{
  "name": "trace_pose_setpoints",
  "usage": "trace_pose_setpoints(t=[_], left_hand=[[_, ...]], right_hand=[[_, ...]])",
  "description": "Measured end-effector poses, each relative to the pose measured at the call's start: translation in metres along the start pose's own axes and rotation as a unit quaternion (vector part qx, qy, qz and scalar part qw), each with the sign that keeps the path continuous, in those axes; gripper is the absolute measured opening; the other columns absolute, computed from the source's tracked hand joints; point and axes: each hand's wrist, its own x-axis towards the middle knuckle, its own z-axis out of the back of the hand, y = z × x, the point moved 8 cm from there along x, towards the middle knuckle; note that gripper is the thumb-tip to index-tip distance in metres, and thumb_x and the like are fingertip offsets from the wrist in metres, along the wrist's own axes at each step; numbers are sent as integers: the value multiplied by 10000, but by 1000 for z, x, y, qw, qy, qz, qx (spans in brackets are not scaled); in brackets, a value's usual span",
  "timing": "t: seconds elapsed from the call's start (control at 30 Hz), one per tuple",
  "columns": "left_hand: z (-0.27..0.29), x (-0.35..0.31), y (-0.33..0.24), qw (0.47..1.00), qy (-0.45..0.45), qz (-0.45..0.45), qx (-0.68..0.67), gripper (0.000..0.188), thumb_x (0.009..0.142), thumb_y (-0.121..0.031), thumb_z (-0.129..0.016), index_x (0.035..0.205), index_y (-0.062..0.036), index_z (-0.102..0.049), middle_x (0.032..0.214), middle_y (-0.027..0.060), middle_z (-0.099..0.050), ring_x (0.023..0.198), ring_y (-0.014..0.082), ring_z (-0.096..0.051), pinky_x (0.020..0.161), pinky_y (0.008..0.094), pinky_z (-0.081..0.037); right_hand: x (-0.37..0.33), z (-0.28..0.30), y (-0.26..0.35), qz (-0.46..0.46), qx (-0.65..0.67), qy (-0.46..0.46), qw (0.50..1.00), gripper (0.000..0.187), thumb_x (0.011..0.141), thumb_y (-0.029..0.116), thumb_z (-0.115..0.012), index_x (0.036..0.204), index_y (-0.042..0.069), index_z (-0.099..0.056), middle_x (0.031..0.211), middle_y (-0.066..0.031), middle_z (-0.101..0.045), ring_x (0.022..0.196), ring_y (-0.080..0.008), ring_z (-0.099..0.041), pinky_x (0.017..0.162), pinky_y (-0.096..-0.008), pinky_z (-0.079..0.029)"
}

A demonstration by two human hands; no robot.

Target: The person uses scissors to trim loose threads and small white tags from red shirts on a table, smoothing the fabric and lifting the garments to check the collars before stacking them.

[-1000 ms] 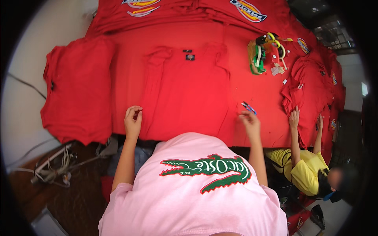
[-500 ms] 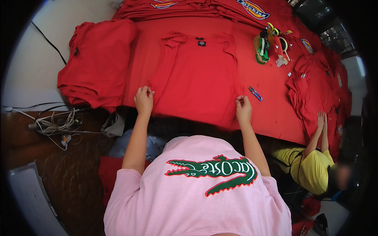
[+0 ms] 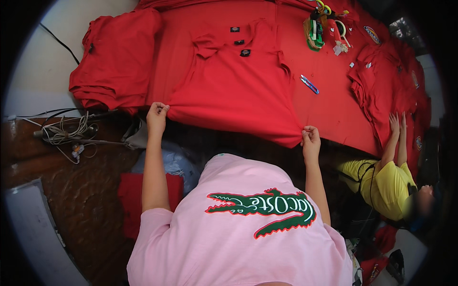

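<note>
A red T-shirt [image 3: 234, 93] is stretched flat across the near edge of the red-covered table. My left hand [image 3: 157, 118] pinches its near left corner, and my right hand [image 3: 310, 143] pinches the near right corner. Between the two hands the hem is taut and overhangs the table edge. Beyond this shirt's collar, two more dark neck labels show on red fabric, apparently shirts lying under it. To the right of the shirt lie blue thread snips [image 3: 309, 84], out of reach of both hands' fingers.
Folded red shirts [image 3: 119, 57] are piled at the left, above coiled cables [image 3: 71, 131]. A green tape dispenser [image 3: 314, 35] and yellow-handled scissors [image 3: 323, 8] stand at the back right. A co-worker in yellow [image 3: 386, 186] rests both hands on red shirts [image 3: 381, 90] at the right.
My hands have spread apart and pulled the T-shirt's hem tight toward me. The collars of the shirts beneath have come into view. The co-worker's hands have moved slightly farther away.
</note>
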Motion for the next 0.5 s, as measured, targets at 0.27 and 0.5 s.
trace_pose_setpoints(t=[0.27,0.5], left_hand=[[-88,-18,-101,928,0,-223,298,171,854,-52,-670,1025,-39,-671,1152,176,-667,1117,366,-636,976,476,-494],[-251,-17,-145,834,215,-404,307,629,995,-434,-589,1540,-151,-454,1628,96,-394,1510,311,-347,1248,551,-212]], right_hand=[[9,-50,79,264,-312,-60,911,241,966,35,-623,1206,15,-629,1103,-154,-646,1042,-309,-645,910,-401,-517],[55,-217,91,348,-426,200,811,608,1027,266,-590,1573,86,-392,1617,-184,-394,1473,-368,-407,1215,-478,-321]])
